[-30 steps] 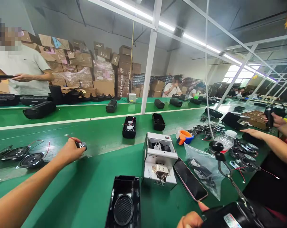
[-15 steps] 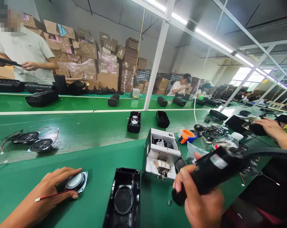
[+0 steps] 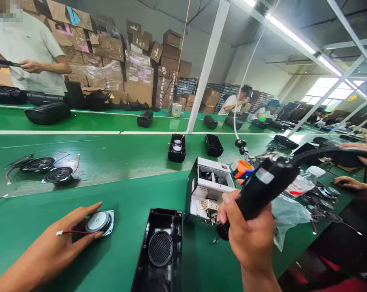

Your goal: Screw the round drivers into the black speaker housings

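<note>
On the green bench at the left, my left hand [image 3: 60, 237] has its thumb and fingers around the edges of a small round speaker [image 3: 97, 221]. Magnet side up, the speaker has a red and black lead lying across towards my palm. My right hand [image 3: 250, 231] grips a black electric screwdriver [image 3: 259, 182], its cable running off to the right; the bit is not visible. Between my hands lies an open black speaker housing [image 3: 161, 247] with a round grille inside. Just behind the screwdriver stands a white screw feeder [image 3: 212, 186] with a metal mechanism at its front.
Several loose speakers [image 3: 59, 175] lie at the left. Two black housings [image 3: 214, 145] stand beyond the feeder. An orange and blue tape roll [image 3: 242, 168], a plastic bag [image 3: 288, 215] and a bottle [image 3: 305, 180] are at the right, near another person's hands [image 3: 353, 184].
My right hand has raised the screwdriver slightly and tilted it more upright. My left hand stays around the speaker, its fingers a little wider apart. The view has shifted slightly.
</note>
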A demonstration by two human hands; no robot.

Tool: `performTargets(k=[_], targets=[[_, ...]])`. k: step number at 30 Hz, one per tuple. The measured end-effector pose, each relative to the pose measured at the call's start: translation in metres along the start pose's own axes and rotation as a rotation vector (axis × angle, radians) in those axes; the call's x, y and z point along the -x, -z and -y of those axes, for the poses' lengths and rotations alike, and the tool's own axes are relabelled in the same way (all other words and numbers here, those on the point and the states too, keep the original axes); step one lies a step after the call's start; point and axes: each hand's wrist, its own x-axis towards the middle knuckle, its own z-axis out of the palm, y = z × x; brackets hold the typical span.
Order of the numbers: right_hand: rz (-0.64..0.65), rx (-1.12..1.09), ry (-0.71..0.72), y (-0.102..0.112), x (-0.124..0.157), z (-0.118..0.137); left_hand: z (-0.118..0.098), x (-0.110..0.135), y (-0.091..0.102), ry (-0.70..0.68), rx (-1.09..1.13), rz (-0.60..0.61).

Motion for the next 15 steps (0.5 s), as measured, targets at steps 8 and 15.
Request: performTargets(k=[8, 15], targets=[[0.052, -0.168, -0.142, -0.011, 0.024, 0.029, -0.093, 0.013, 0.024, -0.069, 0.173, 0.065], [-0.074, -0.282, 0.050, -0.050, 0.010, 0.048, -0.148, 0.024, -0.026, -0.478, 0.096, 0.341]])
